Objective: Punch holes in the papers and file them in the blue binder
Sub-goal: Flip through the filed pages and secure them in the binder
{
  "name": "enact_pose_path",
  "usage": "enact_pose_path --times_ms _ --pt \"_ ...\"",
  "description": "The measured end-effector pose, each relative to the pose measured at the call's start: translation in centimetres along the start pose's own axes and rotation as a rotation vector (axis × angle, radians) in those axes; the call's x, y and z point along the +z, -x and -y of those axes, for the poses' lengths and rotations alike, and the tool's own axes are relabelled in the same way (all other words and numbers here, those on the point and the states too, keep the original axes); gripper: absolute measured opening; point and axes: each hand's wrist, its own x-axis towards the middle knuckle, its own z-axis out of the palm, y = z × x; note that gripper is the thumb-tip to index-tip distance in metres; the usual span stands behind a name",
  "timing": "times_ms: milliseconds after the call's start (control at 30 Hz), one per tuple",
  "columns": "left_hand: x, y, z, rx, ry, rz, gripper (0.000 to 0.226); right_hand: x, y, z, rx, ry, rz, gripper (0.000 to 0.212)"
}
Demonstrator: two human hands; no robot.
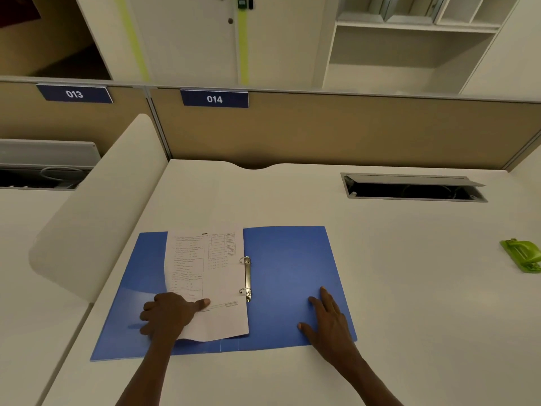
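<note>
From my remote seat I see the blue binder (289, 276) lying open and flat on the white desk (409, 288), and the papers (216, 282) sit on its left half, their right edge at the two metal rings (247, 278); I cannot tell if the rings are closed through the holes. The left hand (167, 313) rests on the lower left corner of the papers, the thumb stretched out over the sheet and the other fingers curled at the paper edge, so it seems to pinch that corner. The right hand (329, 316) lies flat on the right cover with the fingers straight and a little spread, pressing it down. I judge the papers are light and soft, easy to bend or tear at the holes, so it is better to hold them near the ring side and slide gently, not to pull from the far corner. The plastic cover looks thin, smooth and flexible; it may slip on the desk, so a flat palm on it is a good hold. The green hole punch (522, 254) stands well apart at the right edge of the desk, and an open cable hatch (415, 189) is behind the binder. Nothing lies between the hands and the rings.
</note>
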Motion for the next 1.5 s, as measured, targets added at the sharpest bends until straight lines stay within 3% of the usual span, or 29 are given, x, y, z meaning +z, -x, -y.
enact_pose_path --times_ms 133,300,533,733,800,867,900,967,1067,1133,1200,1300,1433,1500 --pt "0.2 0.2 0.5 0.158 0.009 -0.014 0.076 -0.1 0.0 0.2 0.005 0.020 0.009 0.068" --pt "-1.3 0.1 1.6 0.322 0.315 -0.044 0.039 -0.3 0.0 0.3 0.009 0.028 0.028 0.068" --pt "-6.3 2.5 0.5 0.499 0.564 -0.048 0.041 -0.6 0.0 0.4 0.019 0.063 0.040 0.068" --pt "-7.2 9.5 -4.5 0.798 0.530 -0.071 0.032 -1.1 0.0 0.8 0.026 0.037 0.056 0.069" --pt "-5.7 11.8 -6.3 0.897 0.501 0.057 0.031 -1.5 -0.1 0.8 0.035 0.004 0.056 0.065" --pt "-4.1 13.7 -7.6 0.939 0.502 0.380 0.039 -2.3 -0.2 0.8 0.062 -0.105 0.033 0.053" --pt "-3.2 14.2 -8.0 0.938 0.496 0.525 0.044 -2.6 -0.3 0.8 0.088 -0.246 0.005 0.041" --pt "-1.4 14.5 -8.1 0.928 0.471 0.601 0.047 -3.6 -0.4 0.8 0.173 -0.637 -0.081 0.013" --pt "0.8 12.8 -7.2 0.824 0.510 0.467 0.032 -5.5 -1.0 0.0 0.375 -0.867 -0.086 0.028" --pt "1.6 11.2 -6.1 0.747 0.511 0.297 0.020 -6.3 -1.5 -0.6 0.404 -1.042 -0.013 0.043" --pt "1.8 9.7 -5.1 0.689 0.514 0.137 0.012 -6.8 -1.8 -1.0 0.429 -1.134 0.008 0.044" --pt "2.2 8.0 -4.4 0.645 0.532 0.004 0.013 -6.6 -2.2 -1.2 0.455 -1.001 0.018 0.035" --pt "2.9 7.1 -5.1 0.687 0.503 -0.028 0.014 -5.8 -2.3 -0.6 0.391 -0.719 -0.059 0.017" --pt "3.4 6.9 -5.6 0.683 0.483 -0.040 0.014 -5.1 -2.3 -0.3 0.311 -0.540 -0.112 0.032"
